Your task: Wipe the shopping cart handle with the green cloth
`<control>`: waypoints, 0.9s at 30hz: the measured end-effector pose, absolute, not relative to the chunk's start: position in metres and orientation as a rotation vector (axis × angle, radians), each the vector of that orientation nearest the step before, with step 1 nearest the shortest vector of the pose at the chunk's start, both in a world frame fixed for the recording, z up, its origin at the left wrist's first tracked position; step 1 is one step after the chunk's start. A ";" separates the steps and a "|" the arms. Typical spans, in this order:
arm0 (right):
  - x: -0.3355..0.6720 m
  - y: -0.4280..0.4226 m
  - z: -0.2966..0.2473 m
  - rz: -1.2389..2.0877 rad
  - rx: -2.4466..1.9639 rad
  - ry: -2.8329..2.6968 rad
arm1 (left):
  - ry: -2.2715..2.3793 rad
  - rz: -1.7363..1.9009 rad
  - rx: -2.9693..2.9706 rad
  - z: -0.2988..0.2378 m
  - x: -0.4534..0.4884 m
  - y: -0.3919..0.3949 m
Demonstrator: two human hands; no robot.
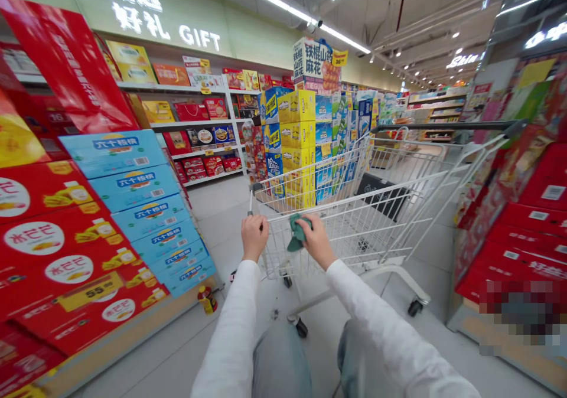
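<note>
A white wire shopping cart [349, 218] stands in front of me, turned so its black handle [443, 126] is at the far right. My left hand [254, 236] is closed round the front end of the cart's rim, just below a dark plastic corner piece [256, 188]. In my right hand [317, 240] is a bunched green cloth [296, 237], held against the wires of the basket's near side. One end of the cloth hangs loose below my fingers. Inside the basket, towards the handle, is a dark panel [383, 194].
Left of me rise stacked red boxes [48, 238] and light blue cartons [150, 209]. A small bottle [207, 299] stands on the floor beside them. Yellow boxes [297, 144] are piled behind the cart. More red boxes [522, 256] stand at right. Black caster wheels [301, 327] touch the tiles.
</note>
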State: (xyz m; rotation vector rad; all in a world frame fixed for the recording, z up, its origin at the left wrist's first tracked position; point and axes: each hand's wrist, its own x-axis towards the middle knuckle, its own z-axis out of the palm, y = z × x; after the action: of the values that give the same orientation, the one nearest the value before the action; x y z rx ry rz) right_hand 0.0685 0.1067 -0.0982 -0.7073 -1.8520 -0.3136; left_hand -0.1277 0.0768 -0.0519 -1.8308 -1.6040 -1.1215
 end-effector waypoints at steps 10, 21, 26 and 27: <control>0.230 0.146 -0.075 -0.293 -1.059 -1.468 | -1.635 -1.148 -1.801 -0.050 -0.148 0.082; 0.171 0.130 -0.081 -0.254 -1.125 -0.981 | -1.620 -1.173 -1.699 -0.055 -0.131 0.063; 0.120 0.108 -0.083 -0.201 -1.088 -0.958 | -1.628 -1.165 -1.722 -0.056 -0.126 0.055; 0.112 0.104 -0.084 -0.187 -1.085 -0.976 | -1.632 -1.161 -1.726 -0.056 -0.126 0.054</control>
State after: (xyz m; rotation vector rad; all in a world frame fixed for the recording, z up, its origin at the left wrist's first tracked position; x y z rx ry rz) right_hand 0.1120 0.1040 -0.0836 -1.0851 -0.9763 -0.1874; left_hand -0.1261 0.0541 -0.0561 -1.7259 -1.6321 -1.1614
